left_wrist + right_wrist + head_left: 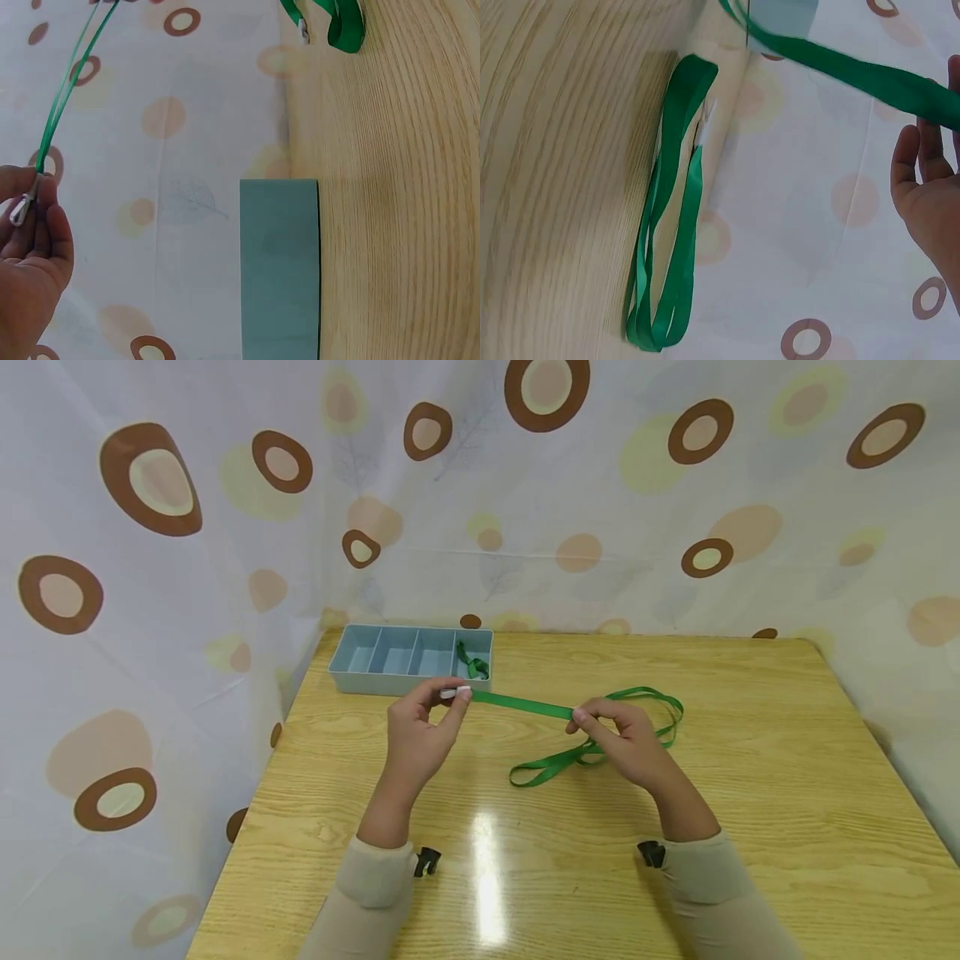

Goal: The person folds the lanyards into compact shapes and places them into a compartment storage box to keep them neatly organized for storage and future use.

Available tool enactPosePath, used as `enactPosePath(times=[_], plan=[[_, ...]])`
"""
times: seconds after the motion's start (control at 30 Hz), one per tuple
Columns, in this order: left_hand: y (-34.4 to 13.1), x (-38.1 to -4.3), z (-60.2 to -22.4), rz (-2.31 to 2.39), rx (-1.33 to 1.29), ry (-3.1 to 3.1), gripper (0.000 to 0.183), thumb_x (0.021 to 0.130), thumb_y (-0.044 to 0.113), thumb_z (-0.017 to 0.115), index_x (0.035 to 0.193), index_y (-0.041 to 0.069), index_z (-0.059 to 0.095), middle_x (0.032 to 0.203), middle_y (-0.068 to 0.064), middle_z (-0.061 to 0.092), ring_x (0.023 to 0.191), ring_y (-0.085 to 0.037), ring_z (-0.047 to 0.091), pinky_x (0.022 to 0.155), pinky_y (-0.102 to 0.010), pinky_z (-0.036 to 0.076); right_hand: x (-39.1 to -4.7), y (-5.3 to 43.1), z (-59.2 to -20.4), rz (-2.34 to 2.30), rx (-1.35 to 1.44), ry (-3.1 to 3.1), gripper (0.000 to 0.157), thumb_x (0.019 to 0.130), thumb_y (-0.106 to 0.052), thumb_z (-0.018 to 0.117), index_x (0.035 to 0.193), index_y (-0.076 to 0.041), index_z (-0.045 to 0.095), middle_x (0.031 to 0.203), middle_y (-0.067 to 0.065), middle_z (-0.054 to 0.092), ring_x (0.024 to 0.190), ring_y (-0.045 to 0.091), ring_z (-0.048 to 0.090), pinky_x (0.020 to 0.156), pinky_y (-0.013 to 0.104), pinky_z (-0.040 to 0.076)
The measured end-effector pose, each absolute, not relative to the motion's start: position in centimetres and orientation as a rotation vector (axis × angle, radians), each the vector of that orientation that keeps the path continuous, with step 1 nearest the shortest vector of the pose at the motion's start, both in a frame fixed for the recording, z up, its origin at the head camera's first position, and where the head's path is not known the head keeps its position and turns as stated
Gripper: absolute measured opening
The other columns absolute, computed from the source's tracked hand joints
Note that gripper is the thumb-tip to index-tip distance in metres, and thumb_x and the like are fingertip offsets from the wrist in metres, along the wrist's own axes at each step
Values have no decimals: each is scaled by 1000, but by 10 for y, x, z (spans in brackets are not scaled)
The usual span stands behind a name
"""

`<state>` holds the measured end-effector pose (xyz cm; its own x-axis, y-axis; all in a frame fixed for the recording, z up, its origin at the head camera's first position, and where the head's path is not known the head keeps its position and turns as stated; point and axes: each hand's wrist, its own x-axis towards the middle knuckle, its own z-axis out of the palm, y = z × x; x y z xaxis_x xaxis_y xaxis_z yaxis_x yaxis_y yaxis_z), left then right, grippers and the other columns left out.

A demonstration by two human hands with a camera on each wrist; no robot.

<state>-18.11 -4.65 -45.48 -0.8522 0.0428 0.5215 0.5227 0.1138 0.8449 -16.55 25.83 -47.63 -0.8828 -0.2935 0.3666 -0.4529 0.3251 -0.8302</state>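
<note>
A green lanyard (522, 703) is stretched between my two hands above the table. My left hand (420, 735) pinches its white clip end (21, 210) between thumb and fingers. From there the doubled strap (71, 86) runs up and away in the left wrist view. My right hand (618, 739) pinches the other end of the strap (847, 69). Below the right hand another green lanyard (682, 97) lies in loose loops on the table, with a white end piece (706, 124) showing. The right hand hides part of these loops in the head view.
A blue-grey tray (390, 683) with several compartments stands at the back left of the wooden table (750, 752). Its rightmost compartment holds a bundled green lanyard (474, 667). A patterned curtain (480, 527) hangs behind and beside the table.
</note>
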Motion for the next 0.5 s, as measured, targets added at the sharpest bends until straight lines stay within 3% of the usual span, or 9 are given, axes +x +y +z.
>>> enactPosePath(times=[0.13, 0.27, 0.5], plan=[[-50, -183, -456, -1784, -510, -1980, 17, 100, 5, 74, 114, -4, 75, 107, -19, 77, 96, -27, 71, 86, -22, 58, -164, 269, -475, 1589, 662, -2469, 24, 109, -3, 56, 100, -8, 77, 97, 6, 76, 103, 6, 65, 98, 22, 46], [-55, -185, -456, -1771, -467, -1935, 19, 99, 4, 74, 114, -8, 74, 107, -21, 76, 96, -30, 71, 87, -20, 58, -163, 281, -473, 1568, 643, -2491, 24, 110, -3, 54, 100, -4, 76, 98, -1, 76, 103, 6, 64, 96, 21, 46], [-68, -191, -456, -1775, -398, -1892, 16, 99, 2, 74, 112, -7, 74, 104, -23, 76, 94, -19, 71, 87, -22, 58, -158, 300, -472, 1578, 541, -2500, 25, 110, -6, 56, 99, -5, 77, 100, 2, 76, 109, 3, 63, 96, 21, 44]])
